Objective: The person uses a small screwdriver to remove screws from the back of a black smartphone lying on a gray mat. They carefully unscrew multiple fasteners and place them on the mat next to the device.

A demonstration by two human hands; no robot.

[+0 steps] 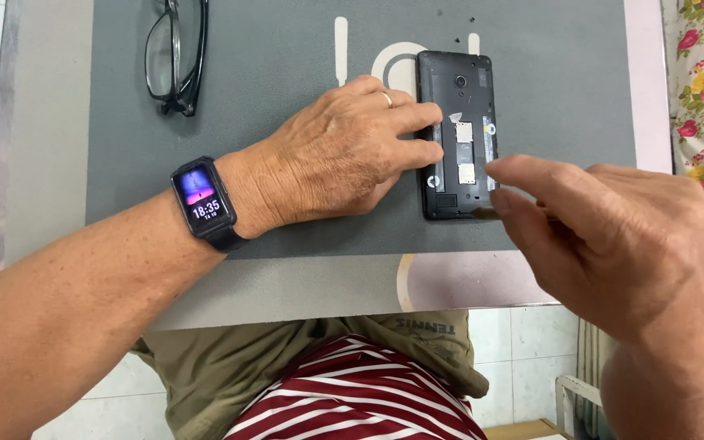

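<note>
Phone (pixel 456 134) is lying back-up on the grey mat (pixel 287 98), cover off, card slots and inner frame showing. You are pressing your left hand (pixel 340 155) flat beside it, fingertips (pixel 425 151) touching its left edge and pinning it down; the hand is holding nothing. A ring is showing on one finger, and you are wearing a watch (pixel 203 202) on that wrist. Your right hand (pixel 613 236) is hovering at the phone's lower right corner, fingers drawn narrow around a thin dark tool (pixel 486 213) whose tip is touching the phone's bottom edge. Glasses (pixel 174 53) are resting folded at the mat's upper left, well apart from the phone.
</note>
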